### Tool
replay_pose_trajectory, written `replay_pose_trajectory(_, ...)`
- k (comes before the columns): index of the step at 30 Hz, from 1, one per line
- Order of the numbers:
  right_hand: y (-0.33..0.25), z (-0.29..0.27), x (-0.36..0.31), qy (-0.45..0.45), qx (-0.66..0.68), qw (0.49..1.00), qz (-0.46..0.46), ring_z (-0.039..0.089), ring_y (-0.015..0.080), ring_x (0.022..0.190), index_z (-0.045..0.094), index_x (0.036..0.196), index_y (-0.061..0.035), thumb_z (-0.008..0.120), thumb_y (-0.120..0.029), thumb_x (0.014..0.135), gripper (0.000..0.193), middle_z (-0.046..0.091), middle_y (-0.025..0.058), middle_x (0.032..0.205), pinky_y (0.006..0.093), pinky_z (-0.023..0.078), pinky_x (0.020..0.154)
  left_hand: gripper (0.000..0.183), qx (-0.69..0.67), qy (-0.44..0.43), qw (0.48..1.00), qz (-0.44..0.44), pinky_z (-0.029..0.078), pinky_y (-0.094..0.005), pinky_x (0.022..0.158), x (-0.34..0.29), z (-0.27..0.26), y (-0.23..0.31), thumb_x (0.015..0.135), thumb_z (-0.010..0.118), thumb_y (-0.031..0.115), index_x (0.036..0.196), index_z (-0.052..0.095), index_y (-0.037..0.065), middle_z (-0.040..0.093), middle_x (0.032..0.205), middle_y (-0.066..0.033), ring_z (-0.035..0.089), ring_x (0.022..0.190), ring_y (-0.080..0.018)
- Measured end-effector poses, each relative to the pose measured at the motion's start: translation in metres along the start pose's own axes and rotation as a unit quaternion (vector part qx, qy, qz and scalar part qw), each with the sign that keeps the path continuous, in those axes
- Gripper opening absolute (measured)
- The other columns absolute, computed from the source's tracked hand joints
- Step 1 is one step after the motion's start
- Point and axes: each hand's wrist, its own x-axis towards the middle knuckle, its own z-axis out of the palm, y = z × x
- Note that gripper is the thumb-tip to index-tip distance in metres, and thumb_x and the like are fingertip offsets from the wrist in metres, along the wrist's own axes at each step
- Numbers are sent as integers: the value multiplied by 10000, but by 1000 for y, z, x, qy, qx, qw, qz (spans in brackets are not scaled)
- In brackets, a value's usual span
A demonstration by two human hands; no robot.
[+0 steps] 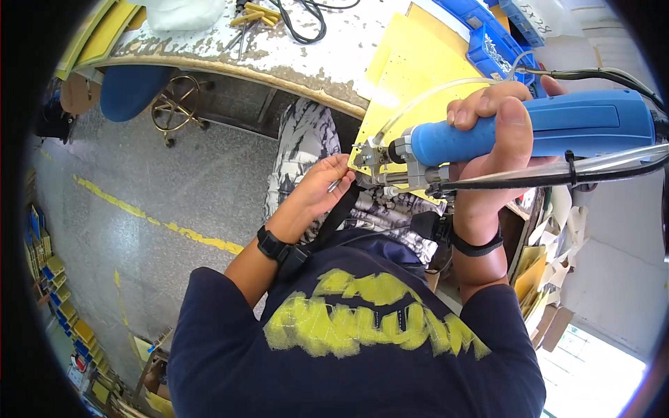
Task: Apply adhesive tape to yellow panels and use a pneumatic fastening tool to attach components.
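My right hand (512, 129) is wrapped round a blue handheld power screwdriver (453, 143) that lies across the view, its metal nose pointing left. A clear tube (425, 92) and dark cables run to the tool. Under the nose is the corner of a thin yellow board (408, 66) with small holes, which reaches over the table edge above my lap. My left hand (323, 184) pinches this corner beside the nose. A small shiny metal piece (334, 185) shows at its curled fingers; its kind is unclear. The nose partly hides the corner.
The worn white worktable (306, 63) bears yellow-handled tools (254, 15) and a black cable (306, 28). Blue bins (490, 54), one with small metal parts, stand at the far right. A blue stool (132, 90) is at the left; cardboard scraps (536, 279) lie at the right.
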Motion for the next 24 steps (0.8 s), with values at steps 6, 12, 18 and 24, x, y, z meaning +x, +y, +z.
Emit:
replay_pose_trajectory(6,6,5,-1,-35,23,999,12,509,171,544,260,1196,-37,597,-125,799,529,500,94,686,327,466,556,68,-3,40,999,9,481,-127,622,7,-7,-5,887,518,87,932,556,54,579,815,-1,555,708,-50)
replay_pose_trajectory(12,14,-12,3,-47,-7,999,-24,510,169,545,257,1168,-6,584,-129,814,497,498,101,685,315,466,550,57,-35,32,999,13,472,-116,595,-1,14,2,873,537,73,910,561,39,582,817,-20,547,698,-48)
replay_pose_trajectory(18,-13,-74,33,77,104,991,-39,457,152,589,413,1123,-113,559,-205,812,356,438,71,717,282,426,552,112,-22,-13,1000,4,475,-114,592,1,14,14,873,536,73,968,562,20,583,838,-27,550,687,-51)
replay_pose_trajectory(24,-77,-200,75,208,77,974,-42,439,181,700,426,1076,-16,535,-177,837,308,418,80,794,320,397,711,137,-47,69,997,-4,499,-144,585,-4,6,9,881,526,88,1000,567,33,597,885,-35,566,721,-86)
